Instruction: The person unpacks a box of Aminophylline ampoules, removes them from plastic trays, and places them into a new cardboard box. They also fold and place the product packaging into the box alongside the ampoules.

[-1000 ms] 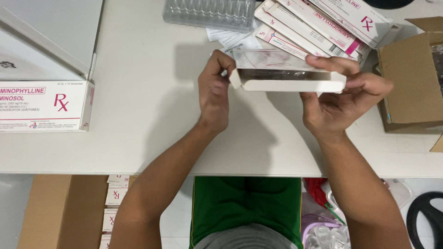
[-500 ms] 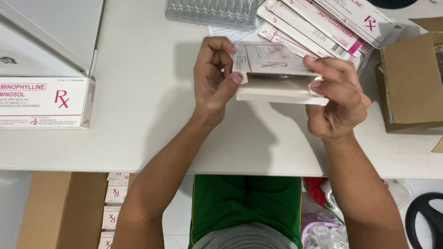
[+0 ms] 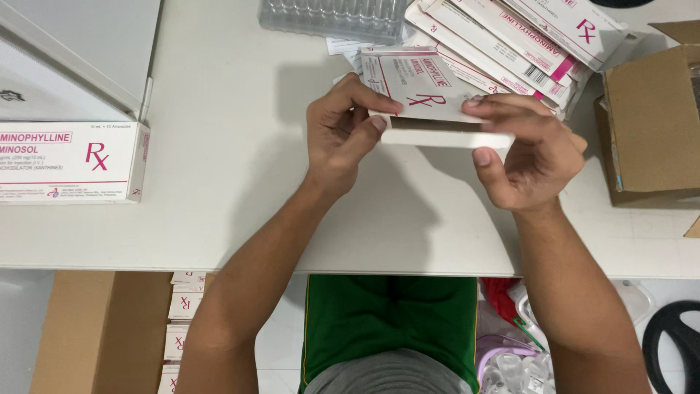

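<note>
Fingers (image 3: pixel 379 109) of the left hand (image 3: pixel 343 135) are pinched on the left end of a white medicine carton (image 3: pixel 430 98), thumb beneath the edge and fingertips on top. The carton is held just above the white table (image 3: pixel 240 168), between both hands, with its pink-marked top panel tilted up and its long front side standing open, showing a dark gap. The right hand (image 3: pixel 529 157) clamps the carton's right end: fingers lie along the top edge, and the thumb presses the lower white flap from below.

Far left on the table, a closed white carton with pink lettering (image 3: pixel 69 162) lies flat, well apart from the hands. Behind it sits a large white box (image 3: pixel 65 55), partly out of view. At the top centre, a clear plastic blister tray (image 3: pixel 332 16) rests near the table's far edge. Just right of it, a fanned stack of flat white-and-pink cartons (image 3: pixel 525 40) lies directly behind the held carton, touching or nearly touching it; which cannot be told. At the right edge stands an open brown cardboard box (image 3: pixel 652 124).

Below the table edge, at lower left, a brown cardboard box (image 3: pixel 102 332) stands on the floor, with a column of small white cartons (image 3: pixel 182 321) just beside it. A green garment (image 3: pixel 390 321) shows between the forearms.
</note>
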